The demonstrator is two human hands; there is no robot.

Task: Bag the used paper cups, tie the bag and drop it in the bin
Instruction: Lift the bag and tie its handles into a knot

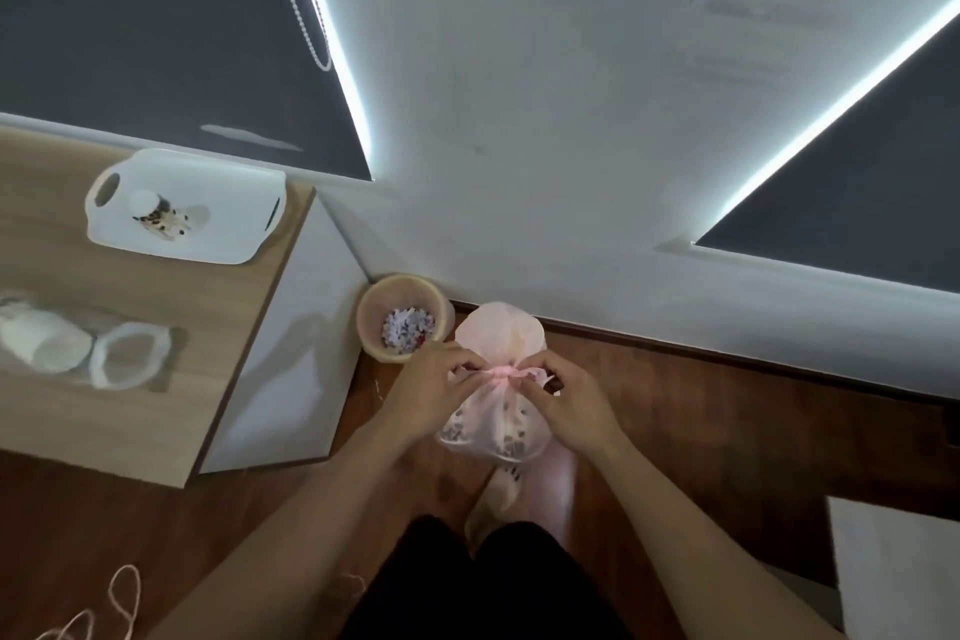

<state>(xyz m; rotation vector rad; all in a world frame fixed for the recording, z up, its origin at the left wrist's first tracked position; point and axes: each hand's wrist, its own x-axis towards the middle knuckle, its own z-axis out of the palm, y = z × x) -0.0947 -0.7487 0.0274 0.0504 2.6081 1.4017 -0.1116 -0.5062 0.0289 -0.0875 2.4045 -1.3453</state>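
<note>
A thin pink plastic bag (496, 424) hangs in front of me above the floor, with patterned paper cups showing through its lower half. Its neck is gathered into a pink twist at the middle. My left hand (434, 387) pinches the neck from the left. My right hand (569, 403) pinches it from the right. The loose top of the bag fans out above the hands. A round beige bin (402, 317) stands on the floor just left of the bag, with crumpled paper inside. One patterned paper cup (163, 218) lies on its side on a white tray (234, 203).
The tray sits on a wooden table (182, 327) at the left, along with white rolled bags (47, 340). A white wall and dark blinds rise behind. Pink string (124, 592) lies on the wood floor at the lower left. A white cabinet corner (893, 561) stands at the lower right.
</note>
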